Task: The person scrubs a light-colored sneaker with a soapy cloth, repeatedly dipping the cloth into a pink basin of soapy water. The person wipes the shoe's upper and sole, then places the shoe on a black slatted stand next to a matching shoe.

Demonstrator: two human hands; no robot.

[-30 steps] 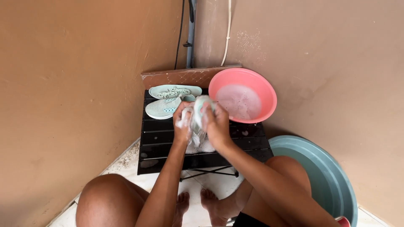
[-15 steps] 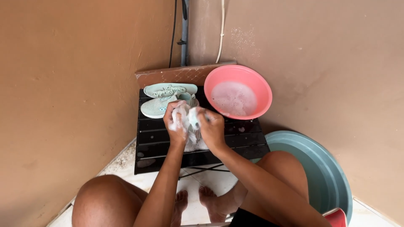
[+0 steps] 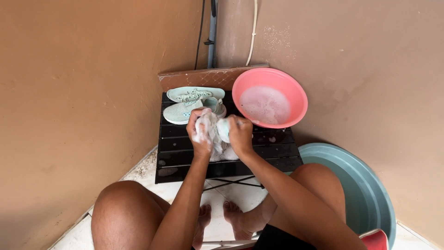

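Both of my hands grip a soapy pale cloth (image 3: 213,128) over a black slatted table (image 3: 185,155). My left hand (image 3: 199,134) clutches its left side, foam on the fingers. My right hand (image 3: 240,134) holds the right side, where a bit of mint green shows. A pair of mint green sneakers (image 3: 192,103) lies on the table just beyond my hands. A pink basin (image 3: 269,97) with sudsy water stands at the table's far right corner.
A large teal tub (image 3: 365,190) sits on the floor at the right by my knee. Brown walls close in on the left and behind, with a pipe and cables in the corner. A brown board leans behind the table. My bare feet rest on the white floor.
My hands have shifted slightly toward me and keep kneading the cloth; it now bunches more between my fingers. The view has tilted a little.
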